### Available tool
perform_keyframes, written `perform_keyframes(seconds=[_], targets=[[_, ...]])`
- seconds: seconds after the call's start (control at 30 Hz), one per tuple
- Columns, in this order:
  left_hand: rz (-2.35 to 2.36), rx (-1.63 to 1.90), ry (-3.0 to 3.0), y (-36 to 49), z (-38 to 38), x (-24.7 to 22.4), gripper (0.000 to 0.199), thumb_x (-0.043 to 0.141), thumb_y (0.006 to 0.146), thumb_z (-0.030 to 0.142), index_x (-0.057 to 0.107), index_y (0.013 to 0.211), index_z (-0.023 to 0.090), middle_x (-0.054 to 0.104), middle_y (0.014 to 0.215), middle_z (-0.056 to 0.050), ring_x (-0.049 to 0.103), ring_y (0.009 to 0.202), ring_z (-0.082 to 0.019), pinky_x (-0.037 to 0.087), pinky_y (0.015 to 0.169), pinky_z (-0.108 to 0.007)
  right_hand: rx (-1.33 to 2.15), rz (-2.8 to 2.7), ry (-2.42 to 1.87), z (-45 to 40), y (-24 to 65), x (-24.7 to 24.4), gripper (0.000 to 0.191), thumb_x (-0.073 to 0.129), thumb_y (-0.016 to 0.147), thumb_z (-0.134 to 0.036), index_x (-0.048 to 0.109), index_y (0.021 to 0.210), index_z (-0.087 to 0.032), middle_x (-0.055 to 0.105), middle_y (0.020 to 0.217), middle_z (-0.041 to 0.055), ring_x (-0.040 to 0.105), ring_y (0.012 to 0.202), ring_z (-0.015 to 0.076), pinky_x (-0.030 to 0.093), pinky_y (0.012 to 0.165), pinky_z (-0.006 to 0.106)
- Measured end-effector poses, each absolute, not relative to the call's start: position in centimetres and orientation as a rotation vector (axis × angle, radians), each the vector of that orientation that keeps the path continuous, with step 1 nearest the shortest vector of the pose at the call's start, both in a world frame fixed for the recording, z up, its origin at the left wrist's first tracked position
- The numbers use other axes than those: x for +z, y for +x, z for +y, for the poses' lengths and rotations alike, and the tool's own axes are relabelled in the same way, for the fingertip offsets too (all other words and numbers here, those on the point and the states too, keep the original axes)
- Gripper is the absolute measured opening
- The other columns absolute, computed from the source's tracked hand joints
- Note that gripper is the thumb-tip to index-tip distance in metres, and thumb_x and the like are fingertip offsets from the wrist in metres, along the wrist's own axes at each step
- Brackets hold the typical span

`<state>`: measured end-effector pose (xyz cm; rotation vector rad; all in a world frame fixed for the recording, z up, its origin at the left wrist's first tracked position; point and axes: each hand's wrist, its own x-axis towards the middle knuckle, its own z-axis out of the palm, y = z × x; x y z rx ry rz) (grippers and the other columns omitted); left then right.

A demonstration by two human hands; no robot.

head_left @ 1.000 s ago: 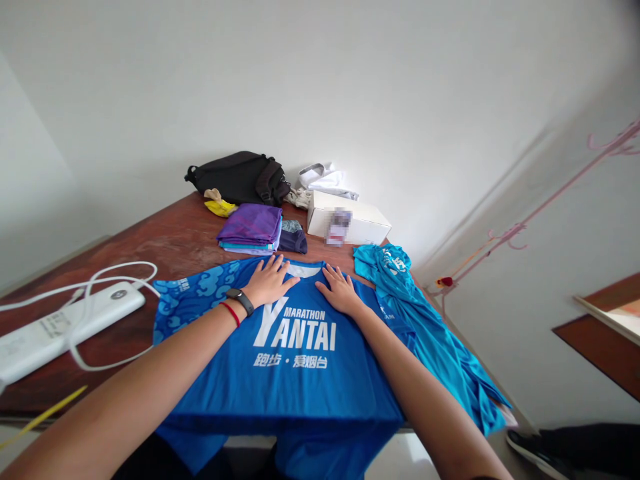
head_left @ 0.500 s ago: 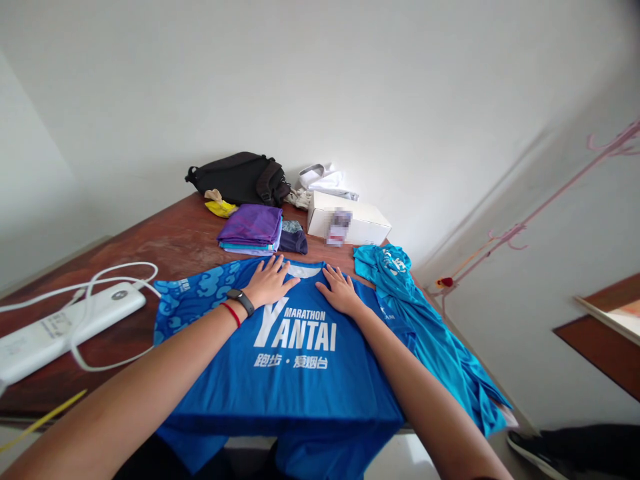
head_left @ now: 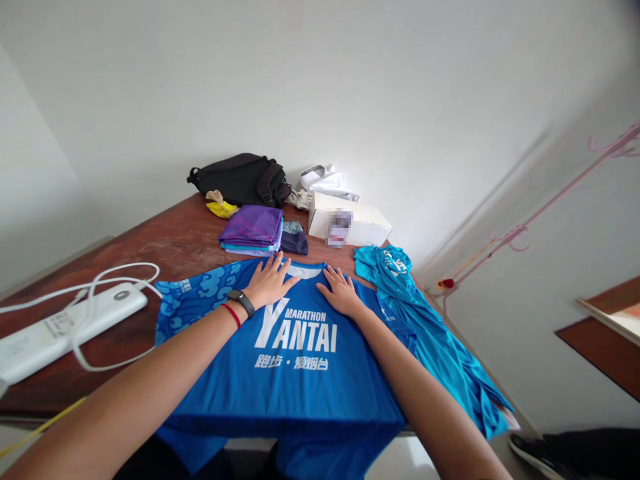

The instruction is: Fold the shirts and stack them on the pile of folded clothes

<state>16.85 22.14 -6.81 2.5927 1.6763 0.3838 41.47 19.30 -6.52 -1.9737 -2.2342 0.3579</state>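
Observation:
A blue T-shirt (head_left: 295, 393) with white "MARATHON YANTAI" lettering lies spread face up on the brown table (head_left: 165, 250), its collar at the far side and its lower part hanging over the near edge. My left hand (head_left: 273, 283), with a dark watch and a red cord at the wrist, rests flat on the shirt left of the collar, fingers spread. Just right of the collar, my right hand (head_left: 341, 291) lies on the cloth with its fingers apart. Neither hand grips anything.
Folded purple clothing (head_left: 253, 227) and a white box (head_left: 370, 225) sit beyond the shirt, a black bag (head_left: 235, 180) behind. Turquoise clothing (head_left: 430, 320) lies to the right. At the left are a white power strip (head_left: 100, 320) and cables. A pink rack (head_left: 545, 210) leans at right.

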Motion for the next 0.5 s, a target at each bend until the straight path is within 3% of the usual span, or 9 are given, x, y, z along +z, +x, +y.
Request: perform_keyframes(seconds=[0.2, 0.5], targets=[[1.682, 0.375, 2.544, 16.64, 22.33, -6.81, 0.081, 0.028, 0.101, 0.065, 0.029, 0.160, 0.009, 0.027, 0.166, -0.022, 0.023, 0.154, -0.038, 0.025, 0.121, -0.058, 0.340, -2.228, -1.913, 19.08, 41.53, -6.31, 0.072, 0.034, 0.103, -0.062, 0.022, 0.164, -0.026, 0.007, 0.173, 0.0024, 0.003, 0.159, 0.0305, 0.011, 0.124, 0.060], [1.709, 0.364, 2.574, 16.52, 22.41, -6.75, 0.074, 0.028, 0.102, 0.064, 0.044, 0.154, 0.015, 0.030, 0.166, -0.017, 0.026, 0.153, -0.038, 0.028, 0.119, -0.059, 0.357, -2.260, -1.922, 19.26, 41.57, -6.63, 0.072, 0.030, 0.102, -0.067, 0.029, 0.162, -0.027, 0.018, 0.171, 0.0037, 0.006, 0.159, 0.0315, 0.007, 0.124, 0.061]])
